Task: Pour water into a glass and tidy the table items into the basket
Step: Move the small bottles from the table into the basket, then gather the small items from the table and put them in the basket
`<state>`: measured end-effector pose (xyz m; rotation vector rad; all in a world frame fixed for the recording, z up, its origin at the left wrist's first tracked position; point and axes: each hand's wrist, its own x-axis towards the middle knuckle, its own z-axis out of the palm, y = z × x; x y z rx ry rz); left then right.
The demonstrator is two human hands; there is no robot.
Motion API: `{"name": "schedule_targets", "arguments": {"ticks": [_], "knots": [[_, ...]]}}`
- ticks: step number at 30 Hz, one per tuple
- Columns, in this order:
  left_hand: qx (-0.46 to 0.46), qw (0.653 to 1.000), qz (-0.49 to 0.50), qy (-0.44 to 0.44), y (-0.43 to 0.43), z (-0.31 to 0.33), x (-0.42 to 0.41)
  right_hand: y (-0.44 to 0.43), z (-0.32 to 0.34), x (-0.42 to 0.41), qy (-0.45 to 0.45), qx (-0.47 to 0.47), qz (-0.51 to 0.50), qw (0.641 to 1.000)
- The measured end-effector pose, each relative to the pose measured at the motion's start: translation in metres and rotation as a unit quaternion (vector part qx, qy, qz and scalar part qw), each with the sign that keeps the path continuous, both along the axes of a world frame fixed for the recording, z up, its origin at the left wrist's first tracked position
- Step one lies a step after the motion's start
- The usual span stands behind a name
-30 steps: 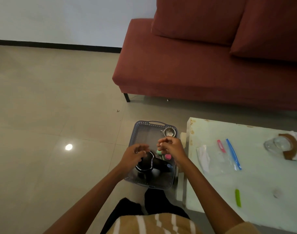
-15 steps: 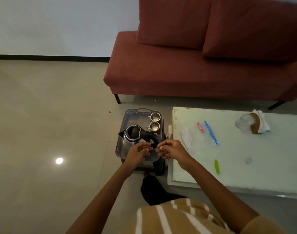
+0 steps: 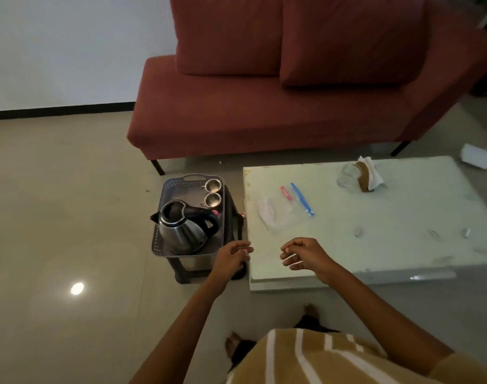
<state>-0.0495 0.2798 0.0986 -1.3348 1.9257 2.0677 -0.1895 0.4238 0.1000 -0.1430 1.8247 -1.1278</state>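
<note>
A grey perforated basket (image 3: pixel 164 195) sits on a low black stool left of the pale table (image 3: pixel 403 239). Inside it stand a steel kettle (image 3: pixel 181 231) with a black handle and two small steel cups (image 3: pixel 213 192). A clear glass (image 3: pixel 347 174) lies on its side at the table's far edge, next to a brown and white wrapper. A clear zip bag (image 3: pixel 281 212) with pink and blue strips lies near the table's left edge. My left hand (image 3: pixel 232 257) hangs loosely curled by the basket's near right corner, holding nothing. My right hand (image 3: pixel 306 254) hovers over the table's near edge, fingers relaxed.
A red sofa (image 3: pixel 264 115) stands behind the table and basket. Small bits of litter (image 3: pixel 358 232) dot the table's right part. A white object (image 3: pixel 475 156) lies on the floor at far right. Tiled floor spreads to the left.
Both hands have drawn back from the basket and moved apart, the right one now over the table. The view has pulled back and shifted right.
</note>
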Motion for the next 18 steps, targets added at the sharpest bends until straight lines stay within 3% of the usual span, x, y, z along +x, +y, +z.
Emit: {"name": "schedule_targets", "arguments": {"ticks": [11, 18], "knots": [[0.028, 0.994, -0.108, -0.014, 0.137, -0.015, -0.197, 0.186, -0.032, -0.177, -0.030, -0.004, -0.162, 0.986], [0.022, 0.983, -0.175, -0.054, 0.246, -0.036, -0.357, 0.319, -0.087, -0.336, -0.047, 0.075, -0.222, 0.971]]}}
